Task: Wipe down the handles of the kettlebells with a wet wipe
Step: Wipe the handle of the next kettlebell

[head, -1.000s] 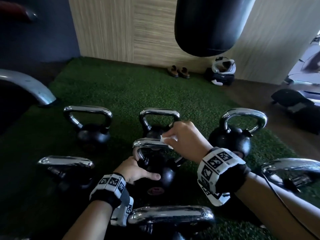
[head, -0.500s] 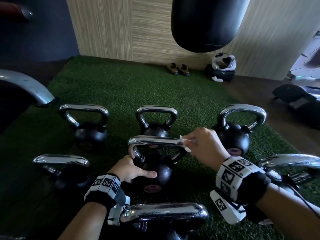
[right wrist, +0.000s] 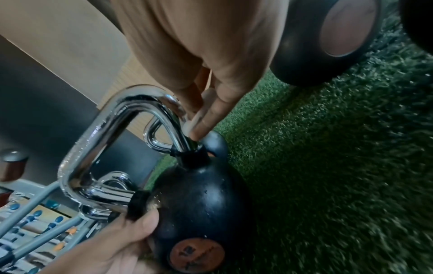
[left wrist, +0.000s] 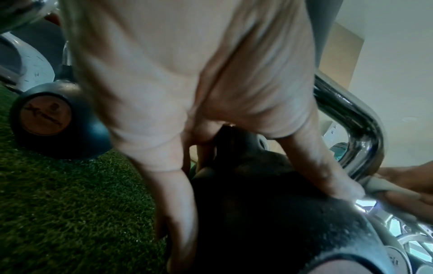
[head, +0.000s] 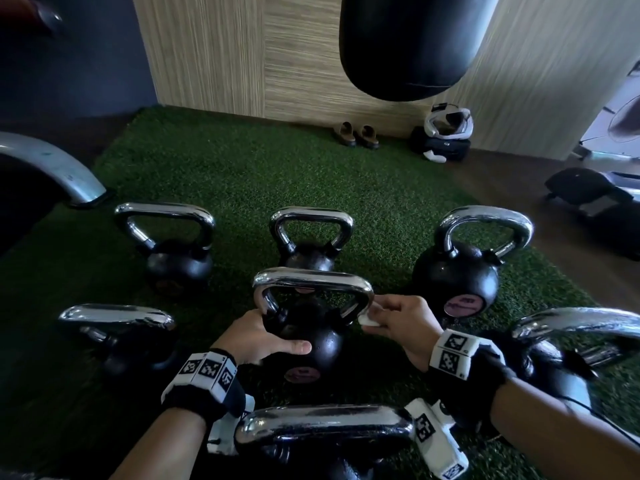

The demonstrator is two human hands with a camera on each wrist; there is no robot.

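Note:
A black kettlebell [head: 311, 341] with a chrome handle [head: 311, 280] stands on the green turf in the middle of the head view. My left hand [head: 256, 341] grips its black body [right wrist: 199, 200] from the left, thumb across the front. My right hand [head: 398, 322] pinches a small white wet wipe [head: 367, 320] against the right leg of the handle [right wrist: 178, 129], just above where it joins the body. The left wrist view shows the wipe [left wrist: 386, 187] pressed on the chrome [left wrist: 360, 115]. Most of the wipe is hidden by my fingers.
Several other kettlebells ring this one: three behind [head: 173, 251] [head: 311, 237] [head: 464, 268], one at each side [head: 114, 327] [head: 581, 337], one nearest me [head: 325, 427]. A black punching bag [head: 408, 43] hangs ahead. Sandals [head: 356, 135] and gear lie by the wall.
My right hand has slid the wipe from the top bar of the handle, round its right corner and down the right leg. The left hand has kept its hold on the body.

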